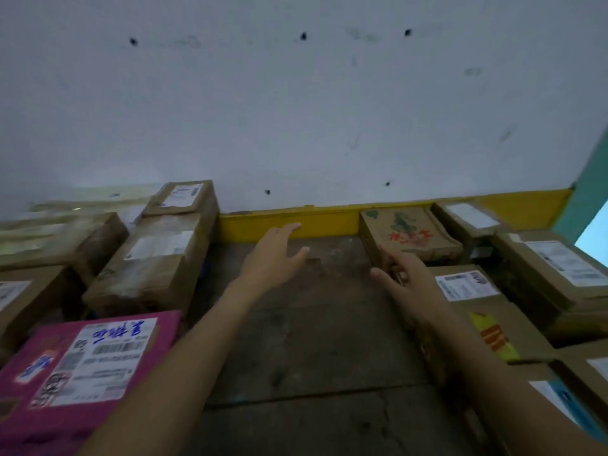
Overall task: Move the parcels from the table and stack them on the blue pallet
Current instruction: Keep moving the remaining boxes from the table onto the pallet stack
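Head view.

1. Left hand (pixel 274 255): stretched forward over the bare middle of the worn grey surface (pixel 306 340), fingers straight and slightly parted, fingertips pointing at the far yellow strip (pixel 325 222). It held nothing and touched nothing.
2. Right hand (pixel 406 278): stretched forward on the right, thumb out to the left, fingers loosely extended over the near left corner of the printed carton (pixel 414 235). It gripped nothing; blur hid whether the fingertips met the cardboard.
3. Printed carton: brown, green and red print on top, lying flat at the far right against the yellow strip.
4. Labelled carton (pixel 477 311): brown, white label and a yellow-orange mark, just right of the right forearm, nearer than the printed carton.
5. Further cartons (pixel 556 268): brown, white labels, along the right edge.
6. Pink parcel (pixel 82 366): near left, white label with blue handwriting.
7. Brown cartons (pixel 154 264): stacked at the far left, a small carton (pixel 184 195) uppermost.
8. White wall (pixel 296 110): behind everything, above the yellow strip.
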### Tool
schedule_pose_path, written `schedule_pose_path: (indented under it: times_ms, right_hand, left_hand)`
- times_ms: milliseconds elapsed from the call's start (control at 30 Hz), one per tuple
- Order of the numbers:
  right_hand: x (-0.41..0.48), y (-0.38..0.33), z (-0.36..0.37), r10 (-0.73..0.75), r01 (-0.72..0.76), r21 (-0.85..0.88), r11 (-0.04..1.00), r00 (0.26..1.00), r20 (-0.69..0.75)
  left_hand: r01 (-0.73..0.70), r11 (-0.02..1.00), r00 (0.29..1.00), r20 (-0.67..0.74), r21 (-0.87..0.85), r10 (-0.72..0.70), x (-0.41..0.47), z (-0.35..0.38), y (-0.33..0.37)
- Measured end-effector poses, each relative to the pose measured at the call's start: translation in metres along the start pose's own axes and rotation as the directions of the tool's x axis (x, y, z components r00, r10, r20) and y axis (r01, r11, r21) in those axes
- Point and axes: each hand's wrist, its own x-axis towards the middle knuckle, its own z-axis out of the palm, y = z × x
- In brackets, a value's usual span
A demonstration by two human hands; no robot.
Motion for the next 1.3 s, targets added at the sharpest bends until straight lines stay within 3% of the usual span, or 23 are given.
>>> schedule_pose_path:
  times_ms: [300, 667, 800, 967, 1300]
  right_hand:
    - [0.05, 0.126, -0.074, 0.18, -0.184, -0.078, 0.98, 0.982, -0.049]
    - [0.121, 0.219, -0.056, 0.442, -0.44, -0.095, 0.893, 0.897, -0.007]
    - [0.133, 0.241, -0.045, 0.472, -0.464, -0.124, 0.877, 0.88, 0.054]
    - [0.146, 0.258, -0.043, 0.499, -0.489, -0.097, 0.867, 0.852, 0.161]
    - [0.147, 0.242, -0.047, 0.439, -0.427, -0.112, 0.897, 0.889, 0.129]
  left_hand:
    - [0.032, 0.999, 0.989, 0.148, -0.029, -0.028, 0.124, 0.144, 0.066]
    - [0.245, 0.969, 0.918, 0.315, 0.028, -0.241, 0.252, 0.228, 0.037]
    - [0.338, 0.941, 0.886, 0.329, 0.028, -0.328, 0.276, 0.247, 0.025]
    - [0.366, 0.93, 0.871, 0.364, -0.03, -0.331, 0.295, 0.265, 0.021]
    - [0.385, 0.875, 0.913, 0.259, -0.295, -0.314, 0.283, 0.268, 0.029]
